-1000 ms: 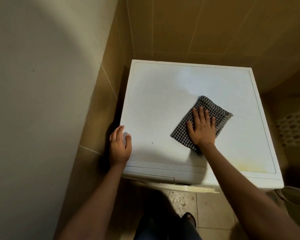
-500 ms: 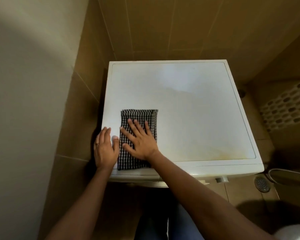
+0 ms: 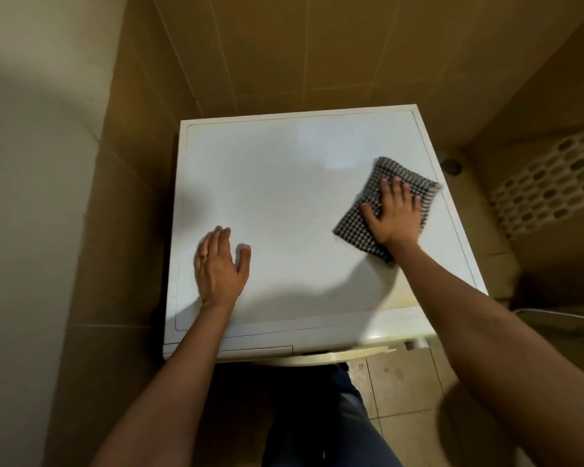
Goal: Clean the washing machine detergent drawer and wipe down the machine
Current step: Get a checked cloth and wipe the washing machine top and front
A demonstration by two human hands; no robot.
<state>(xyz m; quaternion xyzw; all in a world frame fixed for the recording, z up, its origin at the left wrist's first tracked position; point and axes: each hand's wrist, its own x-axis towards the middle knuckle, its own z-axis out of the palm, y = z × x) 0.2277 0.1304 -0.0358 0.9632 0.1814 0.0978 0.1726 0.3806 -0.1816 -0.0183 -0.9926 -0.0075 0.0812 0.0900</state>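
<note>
Right hand point(image 3: 393, 210): palm down with the fingers spread and straight, pressing flat on the checked cloth point(image 3: 353, 229) and gripping nothing.
Left hand point(image 3: 220, 264): laid flat on the bare lid, fingers straight and close together, thumb held out to the right; it holds nothing.
Ring point(image 3: 204, 256): a gold band on one finger of the left hand.
Checked cloth: black-and-white, folded into a rough rectangle and lying flat at the right side of the lid, its far corner close to the right edge.
Washing machine point(image 3: 284, 197): white, seen from above; both hands rest on its top, left hand near-left and right hand well apart at the right.
Stain point(image 3: 408, 294): a yellowish patch at the lid's near-right corner.
Front strip point(image 3: 257, 352): a narrow panel with a seam at the near-left edge — too thin a view to tell more.
Basket point(image 3: 547, 183): white and perforated, on the right beside the machine.
Walls point(image 3: 284, 45): tan tiles behind and to the left.
Floor point(image 3: 402, 382): pale tiles near right — the person's jeans point(image 3: 334, 416) are at the bottom.
</note>
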